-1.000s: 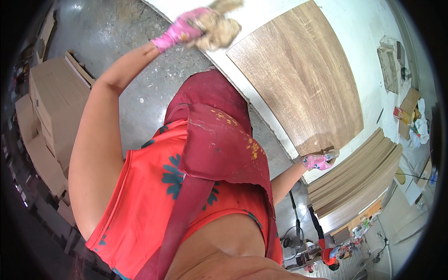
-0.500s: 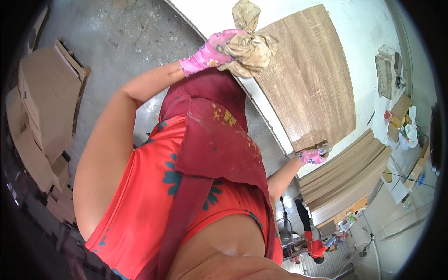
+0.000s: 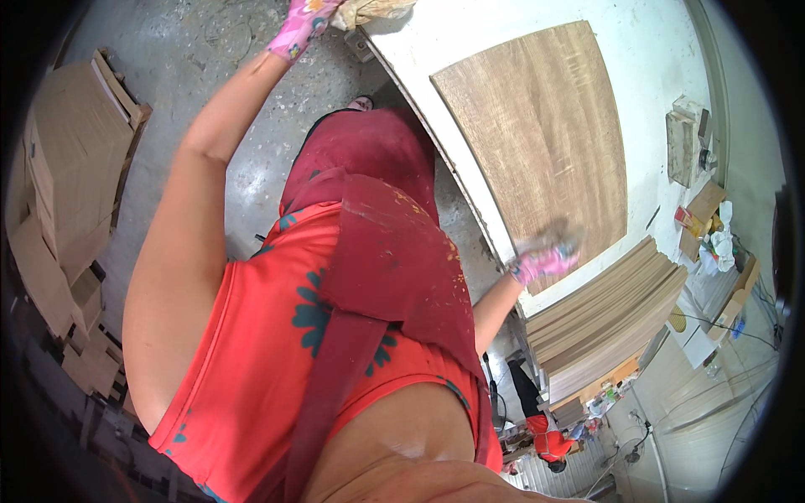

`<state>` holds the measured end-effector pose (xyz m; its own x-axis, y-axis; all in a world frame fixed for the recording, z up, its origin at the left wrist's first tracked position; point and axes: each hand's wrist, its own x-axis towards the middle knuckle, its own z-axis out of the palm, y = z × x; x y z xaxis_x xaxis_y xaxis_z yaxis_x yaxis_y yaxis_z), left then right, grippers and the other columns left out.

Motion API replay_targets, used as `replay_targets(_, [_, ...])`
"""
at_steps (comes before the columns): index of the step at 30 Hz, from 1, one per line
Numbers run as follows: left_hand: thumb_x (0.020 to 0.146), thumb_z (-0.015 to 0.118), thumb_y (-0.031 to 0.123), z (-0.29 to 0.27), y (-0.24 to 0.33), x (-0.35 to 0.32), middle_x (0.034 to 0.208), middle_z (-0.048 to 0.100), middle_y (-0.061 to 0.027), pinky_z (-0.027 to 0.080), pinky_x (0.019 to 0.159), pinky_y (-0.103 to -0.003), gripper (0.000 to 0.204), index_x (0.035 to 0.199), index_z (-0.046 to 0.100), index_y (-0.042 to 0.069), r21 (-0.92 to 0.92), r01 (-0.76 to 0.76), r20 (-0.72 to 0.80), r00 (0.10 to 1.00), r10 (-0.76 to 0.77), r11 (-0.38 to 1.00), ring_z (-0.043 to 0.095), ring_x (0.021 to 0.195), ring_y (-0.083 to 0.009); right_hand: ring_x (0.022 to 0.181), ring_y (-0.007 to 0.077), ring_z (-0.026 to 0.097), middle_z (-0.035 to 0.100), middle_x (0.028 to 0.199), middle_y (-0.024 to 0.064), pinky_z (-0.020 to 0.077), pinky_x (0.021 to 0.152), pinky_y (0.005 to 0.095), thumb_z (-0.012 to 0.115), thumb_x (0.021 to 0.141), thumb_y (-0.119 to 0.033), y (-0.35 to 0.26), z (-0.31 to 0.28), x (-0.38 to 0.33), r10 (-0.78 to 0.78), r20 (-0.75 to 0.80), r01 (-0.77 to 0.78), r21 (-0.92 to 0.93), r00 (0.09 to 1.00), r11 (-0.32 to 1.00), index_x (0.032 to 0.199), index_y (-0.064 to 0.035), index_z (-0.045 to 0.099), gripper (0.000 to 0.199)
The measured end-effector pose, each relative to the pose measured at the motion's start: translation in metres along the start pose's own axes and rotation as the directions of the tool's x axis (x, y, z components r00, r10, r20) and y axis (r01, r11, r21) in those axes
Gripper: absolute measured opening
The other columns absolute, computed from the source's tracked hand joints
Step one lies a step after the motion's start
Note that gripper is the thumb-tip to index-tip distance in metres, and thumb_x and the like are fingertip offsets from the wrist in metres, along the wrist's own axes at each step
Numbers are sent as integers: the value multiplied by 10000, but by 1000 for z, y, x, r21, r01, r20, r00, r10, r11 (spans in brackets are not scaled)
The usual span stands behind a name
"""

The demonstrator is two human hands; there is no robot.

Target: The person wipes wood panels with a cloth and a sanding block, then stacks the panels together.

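Observation:
At the top edge, my left hand (image 3: 302, 29), in a pink flowered glove, is closed on a crumpled, stained beige rag (image 3: 373, 12). The picture's edge cuts off part of both. My right hand (image 3: 541, 263), gloved in the same way, is over the near end of a brown wood-grain board (image 3: 537, 126). Its fingers look closed around something greyish (image 3: 560, 233), too blurred to make out. The board lies flat on a white worktable (image 3: 419, 38), close to its left edge.
A stack of wood-grain boards (image 3: 608, 314) stands beside the table's near end. Grey blocks (image 3: 689, 141) sit at the table's right, with boxes and plastic wrap beyond. Cardboard stacks (image 3: 80, 151) stand on the left. Another person in red (image 3: 549, 440) is in the background.
My left hand has moved up and left with the rag, off the board's corner and past the table's edge. My right hand has shifted slightly left and up along the board.

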<state>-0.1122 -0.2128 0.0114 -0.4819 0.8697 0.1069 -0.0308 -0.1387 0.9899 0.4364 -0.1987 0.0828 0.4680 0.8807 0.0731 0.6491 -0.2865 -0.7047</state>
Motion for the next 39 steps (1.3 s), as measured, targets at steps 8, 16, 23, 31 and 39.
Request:
replay_targets(8, [745,756,101,29,47,-86,972,677,-82,508,794,-260,313,998,642,-44,-67,255,-293,919,-263,965,639,848,-135,998,300,516,541,1042,163,413,855,453,699,683,-463,-145,130,-92,-679,422,740,28,601,672,1176,-68,547,650])
replay_targets(16, [780,718,66,10,27,-136,1009,658,-105,524,795,-271,325,1055,603,-63,-131,344,-290,883,-368,930,641,878,-154,987,329,539,549,1052,175,424,865,437,704,694,-338,-183,159,-96,-757,529,900,-32,384,434,1154,-65,581,549])
replay_targets(23, [734,764,70,11,33,-140,1005,663,-87,526,807,-272,394,1071,599,-49,-216,387,-327,836,-440,896,647,888,-158,922,308,546,543,1011,168,439,831,409,719,680,-326,-184,167,-74,-639,574,760,44,512,649,1147,-57,578,557])
replay_targets(31, [745,754,92,9,24,-138,1025,660,-106,510,823,-276,373,1053,603,-53,-228,421,-302,827,-475,878,637,893,-157,975,318,547,551,1011,157,455,850,417,716,680,-272,-203,167,-88,-787,549,945,-16,281,326,1134,-79,597,509])
replay_targets(39, [740,764,103,6,0,-144,1034,655,-109,506,834,-269,389,1052,601,-61,-345,400,-217,846,-487,849,624,932,-151,1025,334,517,540,1069,171,420,900,420,723,681,-279,-197,156,-82,-668,669,871,63,326,487,1159,-79,583,537])
